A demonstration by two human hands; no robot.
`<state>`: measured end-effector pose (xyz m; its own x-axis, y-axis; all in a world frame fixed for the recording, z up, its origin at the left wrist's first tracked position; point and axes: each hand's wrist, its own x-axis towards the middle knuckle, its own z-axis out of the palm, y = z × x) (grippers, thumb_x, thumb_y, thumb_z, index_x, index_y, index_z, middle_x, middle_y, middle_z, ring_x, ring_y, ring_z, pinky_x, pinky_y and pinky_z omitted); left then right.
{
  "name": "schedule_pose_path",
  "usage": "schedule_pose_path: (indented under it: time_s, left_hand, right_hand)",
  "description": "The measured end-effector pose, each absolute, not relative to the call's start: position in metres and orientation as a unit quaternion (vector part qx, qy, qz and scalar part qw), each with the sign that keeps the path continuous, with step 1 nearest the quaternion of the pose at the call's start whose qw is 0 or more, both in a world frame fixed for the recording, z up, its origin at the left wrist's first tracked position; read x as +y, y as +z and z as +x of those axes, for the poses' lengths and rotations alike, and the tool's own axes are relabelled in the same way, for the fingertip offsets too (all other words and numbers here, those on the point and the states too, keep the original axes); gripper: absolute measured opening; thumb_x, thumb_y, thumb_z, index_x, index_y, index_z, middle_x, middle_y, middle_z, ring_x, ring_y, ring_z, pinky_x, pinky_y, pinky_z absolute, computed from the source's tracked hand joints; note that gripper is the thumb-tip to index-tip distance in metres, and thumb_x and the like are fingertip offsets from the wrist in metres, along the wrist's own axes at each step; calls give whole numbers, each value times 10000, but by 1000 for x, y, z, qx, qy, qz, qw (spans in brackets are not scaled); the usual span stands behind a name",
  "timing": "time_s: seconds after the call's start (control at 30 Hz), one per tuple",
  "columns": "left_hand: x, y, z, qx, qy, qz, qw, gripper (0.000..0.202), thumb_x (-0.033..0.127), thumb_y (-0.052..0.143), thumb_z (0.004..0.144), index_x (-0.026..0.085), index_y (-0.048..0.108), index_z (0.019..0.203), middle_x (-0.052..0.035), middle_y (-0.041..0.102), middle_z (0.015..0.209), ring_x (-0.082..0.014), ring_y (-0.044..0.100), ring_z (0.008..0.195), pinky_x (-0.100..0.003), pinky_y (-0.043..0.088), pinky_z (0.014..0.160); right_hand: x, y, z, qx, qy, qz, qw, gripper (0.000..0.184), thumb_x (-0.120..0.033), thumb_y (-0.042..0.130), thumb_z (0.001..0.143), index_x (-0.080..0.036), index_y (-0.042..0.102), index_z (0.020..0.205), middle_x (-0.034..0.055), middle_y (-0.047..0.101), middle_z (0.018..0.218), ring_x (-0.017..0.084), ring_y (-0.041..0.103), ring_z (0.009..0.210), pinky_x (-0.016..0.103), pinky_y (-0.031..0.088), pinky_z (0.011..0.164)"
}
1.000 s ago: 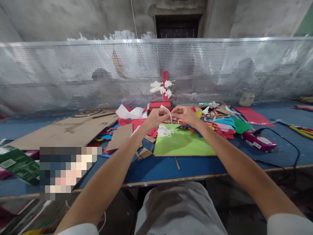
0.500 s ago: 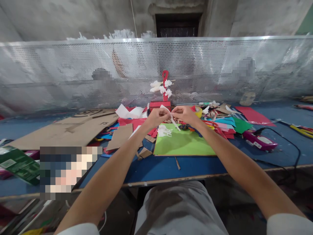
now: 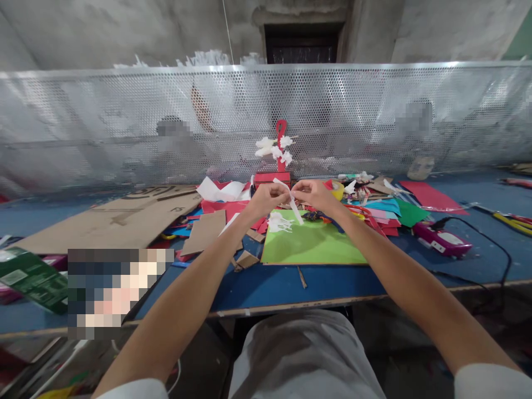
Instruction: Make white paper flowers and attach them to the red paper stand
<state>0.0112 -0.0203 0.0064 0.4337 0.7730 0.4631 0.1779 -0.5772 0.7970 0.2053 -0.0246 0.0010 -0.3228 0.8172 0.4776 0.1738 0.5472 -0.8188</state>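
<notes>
A narrow white paper strip (image 3: 297, 213) is pinched between the fingertips of my left hand (image 3: 268, 198) and my right hand (image 3: 312, 194). Both hands are closed and close together, and the strip's lower end hangs down between them. Beneath lies a lime-green sheet (image 3: 311, 244) with a clump of fringed white paper pieces (image 3: 280, 222) on its left part. Straight behind the hands stands a red upright piece with a looped top (image 3: 281, 133) on a red box (image 3: 272, 178). White paper flowers (image 3: 276, 151) are fixed around it.
Flat brown cardboard (image 3: 112, 219) covers the table's left side. Coloured paper scraps (image 3: 382, 208) and a yellow tape roll (image 3: 337, 190) are heaped right of the hands. A magenta device (image 3: 443, 238) with a black cord sits further right. A perforated metal screen (image 3: 344, 122) runs along the back.
The strip's hanging end has swung slightly and now hangs a little steeper. Both hands stay in almost the same place.
</notes>
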Motion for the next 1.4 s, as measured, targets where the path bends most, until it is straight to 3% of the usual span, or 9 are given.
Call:
schedule_pose_path:
  time_s: [0.47,0.8,1.0,1.4]
  left_hand:
    - [-18,5,10,295,437,779,340,195,301,667,790,110,672,825,-65,702,775,-135,658,689,-272,536,689]
    - [-17,4,11,296,456,763,350,178,284,679,776,111,656,810,-70,705,776,-145,670,711,-284,555,714]
    - [-19,4,11,280,434,767,381,181,294,642,830,116,615,846,-60,679,783,-126,653,691,-268,548,680]
    - [-15,3,13,292,447,767,356,33,149,604,775,120,601,759,-4,635,663,-97,618,604,-231,520,632]
  right_hand:
    - [-20,-3,207,-746,328,-328,478,199,-382,709,775,-195,669,830,37,699,762,172,672,673,285,555,602]
    - [-18,-1,207,-774,258,-311,488,214,-359,704,765,-173,659,861,45,708,837,170,670,767,297,548,723]
    - [-19,-1,206,-781,241,-304,488,203,-345,693,776,-173,653,875,48,699,830,164,657,736,285,540,679]
    - [-31,3,199,-789,213,-306,488,157,-306,682,783,-173,648,859,37,687,798,163,662,706,286,545,654]
